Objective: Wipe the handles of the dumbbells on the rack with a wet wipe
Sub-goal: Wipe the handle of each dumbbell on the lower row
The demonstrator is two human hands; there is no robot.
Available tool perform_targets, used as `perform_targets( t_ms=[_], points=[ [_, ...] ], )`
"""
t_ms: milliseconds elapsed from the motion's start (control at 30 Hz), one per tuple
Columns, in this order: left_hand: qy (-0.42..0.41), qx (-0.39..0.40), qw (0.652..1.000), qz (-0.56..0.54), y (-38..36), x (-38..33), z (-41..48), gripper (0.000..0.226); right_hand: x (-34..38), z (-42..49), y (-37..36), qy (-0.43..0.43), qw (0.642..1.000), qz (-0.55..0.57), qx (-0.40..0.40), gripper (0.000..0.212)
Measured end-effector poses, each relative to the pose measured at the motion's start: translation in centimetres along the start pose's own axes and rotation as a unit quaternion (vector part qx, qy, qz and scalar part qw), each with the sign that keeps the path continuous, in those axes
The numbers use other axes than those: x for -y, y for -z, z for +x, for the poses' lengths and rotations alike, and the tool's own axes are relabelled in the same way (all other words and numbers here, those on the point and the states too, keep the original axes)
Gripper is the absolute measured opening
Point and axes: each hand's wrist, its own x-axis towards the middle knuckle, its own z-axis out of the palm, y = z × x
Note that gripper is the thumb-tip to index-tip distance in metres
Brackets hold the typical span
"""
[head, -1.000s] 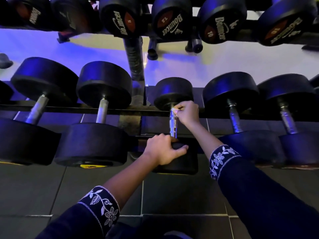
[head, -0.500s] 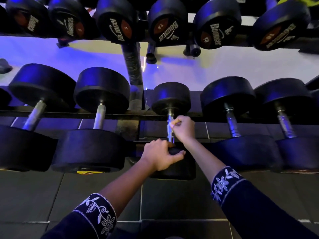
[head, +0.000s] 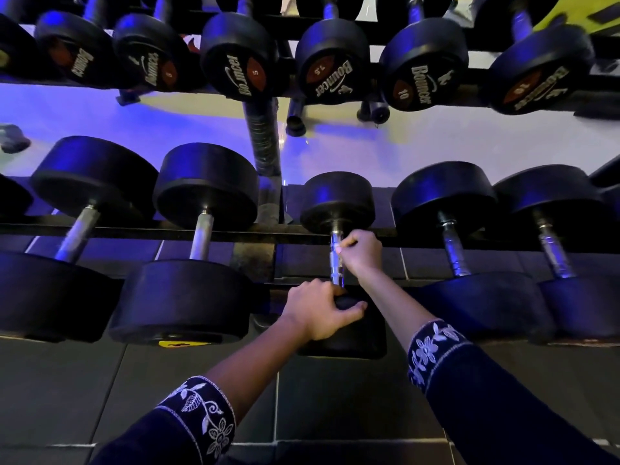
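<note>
My right hand (head: 362, 253) is curled round the upper stretch of the chrome handle (head: 335, 265), fingers wrapped behind it and thumb in front. That's the wiping grip, squeezing the wet wipe (head: 339, 250) against the bar all the way round. Only a pale scrap peeks out by my thumb; the rest is tucked inside my fist. Just below it, my left hand (head: 318, 310) grips the top edge of the near head (head: 349, 340) with the thumb laid across, I'd say to stop the dumbbell rolling on the rack rail (head: 147, 230) while I rub. The far head (head: 337, 199) sits right above my right knuckles, so I'm working the top end, and bare chrome shows between my two hands. The lower part looks like it needs a pass next. Off to the right of my wrist, the neighbouring handle (head: 451, 250) waits its turn.
</note>
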Motion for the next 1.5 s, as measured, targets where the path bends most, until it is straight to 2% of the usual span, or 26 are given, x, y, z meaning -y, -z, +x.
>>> perform_targets(
  t_ms=[133,200,433,567,800,1000,1133,1200,1267,1433,1500],
  points=[
    [-0.006,-0.001,1.000,0.005,0.0,0.0,-0.1,0.060,1.6,2.1,0.1,-0.026,1.000,0.015,-0.003,0.008],
    [-0.002,-0.003,1.000,0.004,-0.1,-0.1,-0.1,0.062,1.2,1.4,0.0,-0.021,1.000,0.011,-0.009,0.003],
    [-0.002,-0.011,1.000,0.021,-0.5,0.2,0.2,0.066,1.2,-0.6,-0.2,-0.064,0.997,0.041,-0.010,0.010],
    [0.002,-0.013,1.000,0.028,-0.7,0.2,0.3,0.070,3.0,0.9,-0.4,-0.052,0.998,0.015,-0.023,0.009],
    [-0.003,-0.014,1.000,0.028,-0.5,0.3,0.3,0.065,0.1,-1.6,0.3,-0.014,0.999,-0.050,0.006,0.017],
    [0.004,-0.018,0.999,0.027,-0.6,0.2,0.3,0.069,2.5,0.8,0.1,-0.026,0.999,-0.031,0.003,0.017],
    [0.004,-0.012,1.000,0.015,-0.5,0.2,0.2,0.067,0.2,-1.0,0.7,-0.001,0.996,-0.081,0.043,0.018],
    [-0.002,-0.010,1.000,0.009,-0.4,0.2,0.0,0.060,-1.5,-2.5,1.1,0.000,0.992,-0.099,0.078,0.010],
    [-0.004,-0.007,1.000,0.003,-0.2,0.2,0.0,0.058,-1.9,-3.0,1.2,-0.002,0.990,-0.110,0.087,0.014],
    [0.006,-0.007,1.000,0.007,-0.3,0.2,-0.1,0.063,0.9,-1.0,1.3,-0.020,0.998,-0.053,0.035,0.024],
    [0.011,-0.011,1.000,0.001,-0.3,0.1,-0.1,0.064,1.6,-0.2,1.4,-0.024,0.998,-0.048,0.038,0.022]
  ],
)
